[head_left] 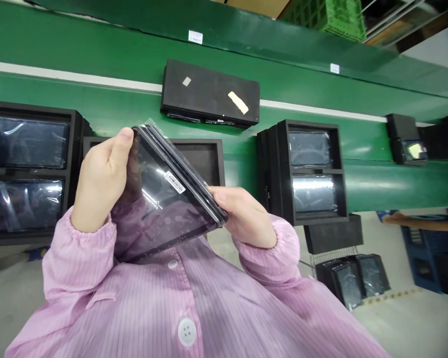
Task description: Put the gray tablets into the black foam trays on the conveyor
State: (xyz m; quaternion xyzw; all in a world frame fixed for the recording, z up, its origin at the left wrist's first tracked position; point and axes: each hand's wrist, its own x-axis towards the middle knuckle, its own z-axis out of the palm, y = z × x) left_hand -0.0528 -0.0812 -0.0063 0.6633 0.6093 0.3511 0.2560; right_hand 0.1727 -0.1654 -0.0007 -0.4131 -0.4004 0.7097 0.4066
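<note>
"Green bench (239, 169) right across the view, with a white stripe (313, 110) along it and a green crate (341, 20) past its far side. What's on it?"

"Black trays, mainly. Two panels (26, 141) show in the left tray (74, 144), and two more in the right tray (341, 191). Between those, a middle tray (218, 164) is partly hidden by the stack (160, 214). Farther back sits a black box (209, 92) with two pale scraps on top."

"Where exactly is the stack?"

"Held up, tilted, in front of the pink smock (142, 308). It's several thin panels, edges close together; I can't count them. The front one is glossy and carries a white label (175, 182)."

"And the hands?"

"Both are on it. The left hand (102, 184) grips the upper left side, thumb by the top corner. The right hand (248, 214) pinches the right edge near its lower corner; its other fingers are mostly hidden."
</note>
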